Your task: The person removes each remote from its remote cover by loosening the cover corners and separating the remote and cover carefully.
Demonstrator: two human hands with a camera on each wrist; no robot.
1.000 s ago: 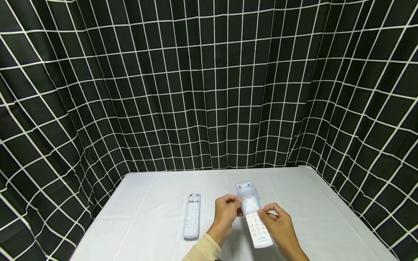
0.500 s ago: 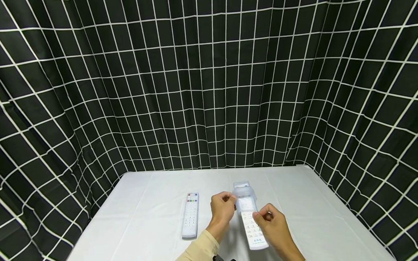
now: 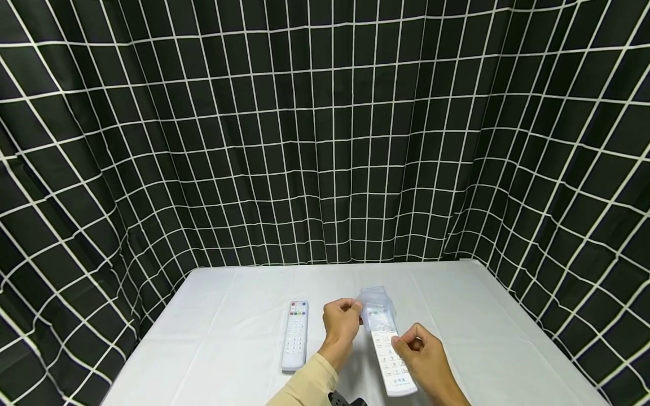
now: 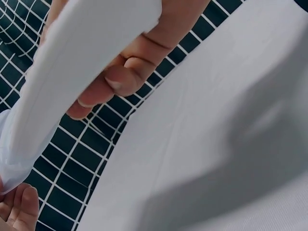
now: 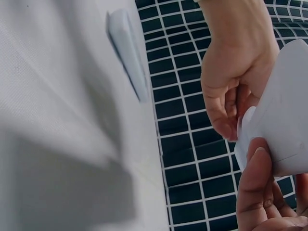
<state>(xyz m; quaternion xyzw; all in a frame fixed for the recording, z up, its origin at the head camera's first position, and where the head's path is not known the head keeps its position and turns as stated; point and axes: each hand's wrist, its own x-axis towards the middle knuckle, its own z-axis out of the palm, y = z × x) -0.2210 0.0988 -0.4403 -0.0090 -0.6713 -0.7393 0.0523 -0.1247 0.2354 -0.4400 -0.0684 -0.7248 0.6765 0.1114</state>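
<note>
A white remote control [image 3: 393,366] is held tilted above the table, its keypad end toward me. Over its far end lies a translucent, soft-looking cover [image 3: 377,309], bunched and wider than the remote. My left hand [image 3: 339,322] pinches the cover's left edge between thumb and fingers. Lower down on the right side, my right hand [image 3: 425,354] grips the remote with thumb and fingers. The left wrist view shows the remote's smooth side [image 4: 86,62] with fingers behind it. In the right wrist view, the remote's plain white underside [image 5: 293,110] hides part of the right hand.
Another remote control [image 3: 294,337], with coloured buttons at its far end, lies on the white-covered table [image 3: 223,338] left of my hands. A black curtain with a white grid [image 3: 325,141] surrounds the table's back and sides.
The cover's far end has shifted and now drapes over the remote's top, where coloured buttons showed earlier. Both hands and the held remote have moved slightly left. The other remote still lies on the table.
</note>
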